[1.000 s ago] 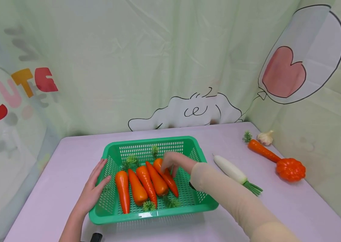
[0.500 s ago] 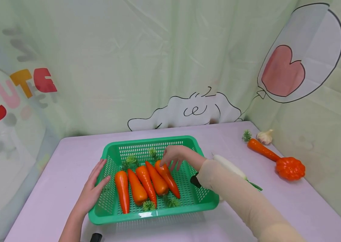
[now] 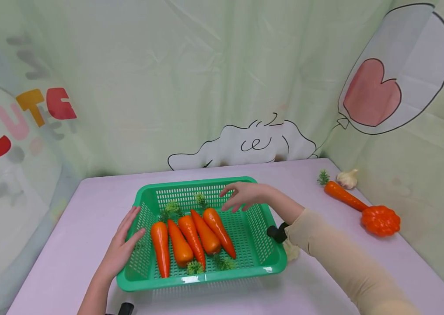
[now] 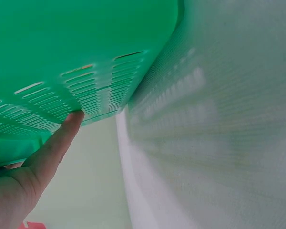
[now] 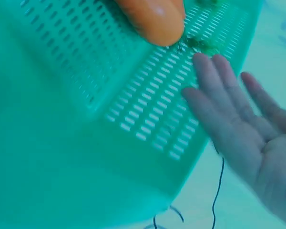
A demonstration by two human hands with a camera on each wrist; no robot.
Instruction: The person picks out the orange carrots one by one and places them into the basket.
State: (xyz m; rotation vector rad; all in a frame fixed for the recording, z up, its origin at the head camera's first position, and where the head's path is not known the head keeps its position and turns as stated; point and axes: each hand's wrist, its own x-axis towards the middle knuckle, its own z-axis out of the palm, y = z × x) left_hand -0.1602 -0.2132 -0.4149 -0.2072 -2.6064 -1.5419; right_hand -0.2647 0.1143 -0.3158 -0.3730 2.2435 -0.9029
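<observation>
On the table a green plastic basket holds several orange carrots in a row. Leftmost is one carrot; the rightmost carrot slants with its tip toward the front. My left hand touches the basket's left side with fingers extended, and in the left wrist view one finger lies against the slotted wall. Over the back right of the basket hovers my right hand, loosely spread and holding nothing. The right wrist view shows its fingertips apart from the carrot.
Along the table's right edge lie another carrot, a garlic bulb and an orange-red ribbed pumpkin. A pale object sits beside the basket, partly hidden by the right sleeve. Printed curtains surround the table.
The right hand has let go of the rightmost carrot and moved up and right, away from it. Its arm now covers the white radish. The left hand stays at the basket's side.
</observation>
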